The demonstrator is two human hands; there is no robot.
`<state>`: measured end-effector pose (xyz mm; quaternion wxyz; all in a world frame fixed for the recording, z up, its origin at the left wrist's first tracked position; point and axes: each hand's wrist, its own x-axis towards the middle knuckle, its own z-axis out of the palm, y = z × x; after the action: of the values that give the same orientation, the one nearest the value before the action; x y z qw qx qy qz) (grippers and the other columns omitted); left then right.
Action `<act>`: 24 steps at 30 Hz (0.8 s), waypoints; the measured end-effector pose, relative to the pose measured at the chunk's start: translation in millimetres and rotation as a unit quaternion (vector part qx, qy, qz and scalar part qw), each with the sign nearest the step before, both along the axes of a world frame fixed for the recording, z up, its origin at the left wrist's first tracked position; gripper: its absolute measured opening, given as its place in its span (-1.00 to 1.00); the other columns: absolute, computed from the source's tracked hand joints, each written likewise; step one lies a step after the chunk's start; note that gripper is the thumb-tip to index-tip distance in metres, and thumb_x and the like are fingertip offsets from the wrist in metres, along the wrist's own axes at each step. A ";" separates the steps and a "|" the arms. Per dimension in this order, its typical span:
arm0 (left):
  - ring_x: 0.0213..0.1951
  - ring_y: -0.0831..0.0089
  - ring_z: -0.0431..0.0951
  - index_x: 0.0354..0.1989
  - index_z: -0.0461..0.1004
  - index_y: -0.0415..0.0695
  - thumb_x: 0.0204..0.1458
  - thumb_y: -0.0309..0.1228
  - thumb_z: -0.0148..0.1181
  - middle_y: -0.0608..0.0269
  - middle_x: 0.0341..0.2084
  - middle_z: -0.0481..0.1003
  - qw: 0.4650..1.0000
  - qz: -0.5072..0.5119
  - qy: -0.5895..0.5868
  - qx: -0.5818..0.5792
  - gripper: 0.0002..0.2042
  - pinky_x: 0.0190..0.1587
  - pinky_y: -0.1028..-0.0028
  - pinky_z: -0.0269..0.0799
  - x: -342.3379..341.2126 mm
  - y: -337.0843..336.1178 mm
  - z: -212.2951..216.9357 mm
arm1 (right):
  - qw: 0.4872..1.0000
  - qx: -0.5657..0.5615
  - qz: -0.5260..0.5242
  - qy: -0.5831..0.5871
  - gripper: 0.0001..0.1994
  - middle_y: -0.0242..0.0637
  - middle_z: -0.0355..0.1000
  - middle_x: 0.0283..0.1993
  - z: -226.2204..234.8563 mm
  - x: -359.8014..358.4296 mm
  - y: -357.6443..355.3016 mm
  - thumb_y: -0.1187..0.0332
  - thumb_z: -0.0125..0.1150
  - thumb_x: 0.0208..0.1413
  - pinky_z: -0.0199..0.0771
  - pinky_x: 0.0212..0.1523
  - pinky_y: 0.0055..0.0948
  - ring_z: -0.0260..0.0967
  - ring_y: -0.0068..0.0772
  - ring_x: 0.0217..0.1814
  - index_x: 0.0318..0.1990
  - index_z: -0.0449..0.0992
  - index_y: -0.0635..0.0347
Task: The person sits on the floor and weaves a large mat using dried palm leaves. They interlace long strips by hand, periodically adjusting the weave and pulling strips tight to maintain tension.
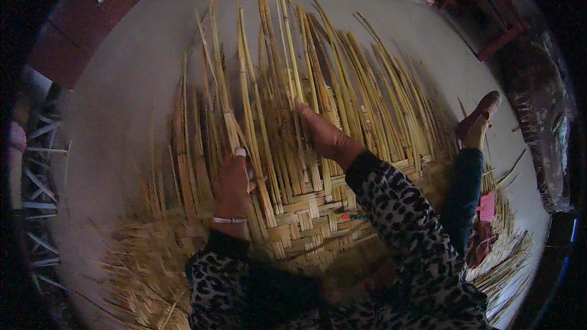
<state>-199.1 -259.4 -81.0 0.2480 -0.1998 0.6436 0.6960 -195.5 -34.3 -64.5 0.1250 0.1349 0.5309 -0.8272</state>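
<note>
A partly woven mat (312, 208) of flat, straw-coloured reed strips spreads in front of me, tightly plaited near my body. Its long loose strips (367, 104) fan out away from me over the floor. My right hand (327, 134) is closed on a reed strip (287, 55) that rises from the middle of the fan. Lower and to the left, my left hand (234, 180) is closed around another reed strip (230, 125); a white wrapping covers one fingertip. A small red and green object (351, 216) lies on the plaited part, close to my right forearm.
My leg and foot (480, 119) stretch out at the right. Beside them lie a pile of loose reed strips (507, 263) and a pink item (486, 208). Dark red furniture (79, 30) stands far left, a metal rack (43, 183) at left, a wooden frame (498, 30) far right.
</note>
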 end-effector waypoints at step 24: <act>0.16 0.41 0.28 0.16 0.22 -0.11 0.24 -0.25 -0.24 0.22 0.14 0.29 0.974 -0.009 0.037 0.224 -0.63 0.19 0.41 0.18 -7.4 -18.9 -42.6 | 0.967 0.118 0.159 0.160 -0.62 -0.22 0.43 -0.04 -12.7 -40.7 -22.7 0.20 0.00 0.16 0.37 -0.08 -0.41 0.35 -0.43 -0.09 0.03 0.42 0.27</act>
<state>-206.5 -278.3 -123.5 0.2689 -0.1077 0.4822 0.8268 -236.2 -57.0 -77.3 0.1521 -0.0713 0.6524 -0.7391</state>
